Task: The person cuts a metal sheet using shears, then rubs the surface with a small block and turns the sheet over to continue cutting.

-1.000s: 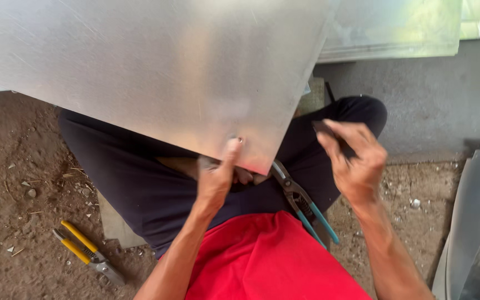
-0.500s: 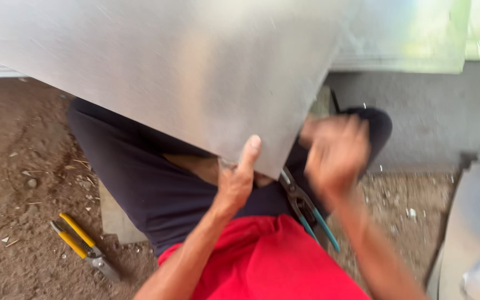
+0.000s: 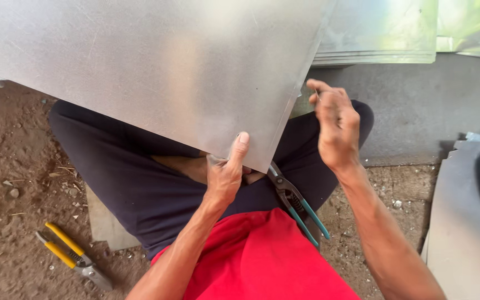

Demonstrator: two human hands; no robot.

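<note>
Metal sheet: a big, flat, grey metal sheet (image 3: 140, 72) rests over the person's lap and fills the far left of the view. Its near corner points down at the lap.
Left hand: the left hand (image 3: 226, 175) grips the near corner of the sheet. The thumb lies flat on top and the other fingers are tucked under, so it pinches the edge.
Right hand: the right hand (image 3: 334, 125) is up by the right edge of the sheet. Its fingers are curled tight and pinch something thin and small at the tips.
Snips: metal snips with teal handles (image 3: 298, 208) lie on the lap, just near the sheet's corner, between the two arms. No hand touches them.
Pliers: yellow-handled pliers (image 3: 70, 256) lie on the dirt floor (image 3: 12, 183), near left, well apart from the hands.
Doing it well: I think the left hand should keep the corner pinned firm so the sheet does not wobble. Skin should stay off the sharp edge.
Hard to see: the thin thing in the right hand is too small to tell. The left fingers under the sheet are hidden. More metal sheets (image 3: 379, 33) at the far right are cut off.
</note>
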